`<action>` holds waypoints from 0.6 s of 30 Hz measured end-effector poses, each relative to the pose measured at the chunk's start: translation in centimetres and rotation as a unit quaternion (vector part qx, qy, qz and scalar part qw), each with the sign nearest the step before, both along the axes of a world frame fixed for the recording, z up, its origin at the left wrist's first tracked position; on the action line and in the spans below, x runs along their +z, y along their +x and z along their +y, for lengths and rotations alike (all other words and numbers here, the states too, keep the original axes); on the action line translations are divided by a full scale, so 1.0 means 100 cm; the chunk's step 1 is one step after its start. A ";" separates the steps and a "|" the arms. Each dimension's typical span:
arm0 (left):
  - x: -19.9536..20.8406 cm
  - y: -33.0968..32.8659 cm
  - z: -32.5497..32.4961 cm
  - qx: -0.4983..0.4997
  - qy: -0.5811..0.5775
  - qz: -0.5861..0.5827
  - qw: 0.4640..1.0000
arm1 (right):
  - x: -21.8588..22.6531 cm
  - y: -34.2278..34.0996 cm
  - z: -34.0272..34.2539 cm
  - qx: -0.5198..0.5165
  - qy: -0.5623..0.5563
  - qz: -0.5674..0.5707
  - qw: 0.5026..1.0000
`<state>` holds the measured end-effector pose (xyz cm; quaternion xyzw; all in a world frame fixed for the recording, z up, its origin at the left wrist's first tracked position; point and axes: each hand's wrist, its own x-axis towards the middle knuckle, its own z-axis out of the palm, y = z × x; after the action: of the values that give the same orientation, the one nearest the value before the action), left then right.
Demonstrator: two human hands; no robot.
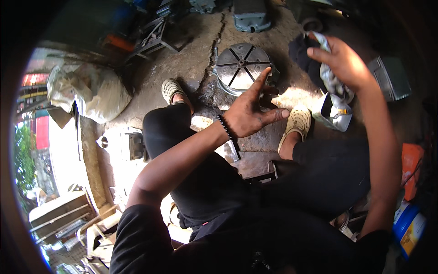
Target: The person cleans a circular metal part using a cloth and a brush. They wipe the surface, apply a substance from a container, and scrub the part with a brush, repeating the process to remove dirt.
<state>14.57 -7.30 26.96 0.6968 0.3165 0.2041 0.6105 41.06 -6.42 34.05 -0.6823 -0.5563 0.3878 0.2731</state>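
Note:
My left hand (251,107) is held out over the floor between my feet, index finger stretched and thumb apart, with nothing in it. Beyond its fingertip lies a round slotted metal table (228,68), with grooves running out from a central hole. To the right, my right hand (342,61) is closed on a bunched rag (306,57), part black and part pale grey, which hangs down from the fingers. Just below the rag stands an open, cut silver container (335,114) with a yellow mark.
A large whitish plastic sack (89,91) sits at the left. Grey metal castings (251,18) stand at the back, and a grey metal box (390,77) at the right. An orange object (410,169) and a blue bucket (406,226) are at my right side.

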 end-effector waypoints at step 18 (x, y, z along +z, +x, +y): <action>0.017 -0.020 0.029 -0.072 0.131 0.152 0.977 | -0.030 -0.064 0.067 -0.060 -0.019 0.179 0.982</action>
<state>12.61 -4.43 28.71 0.8144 0.3252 0.0905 0.4721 34.62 0.31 31.05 -0.6391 -0.4491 0.4971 0.3779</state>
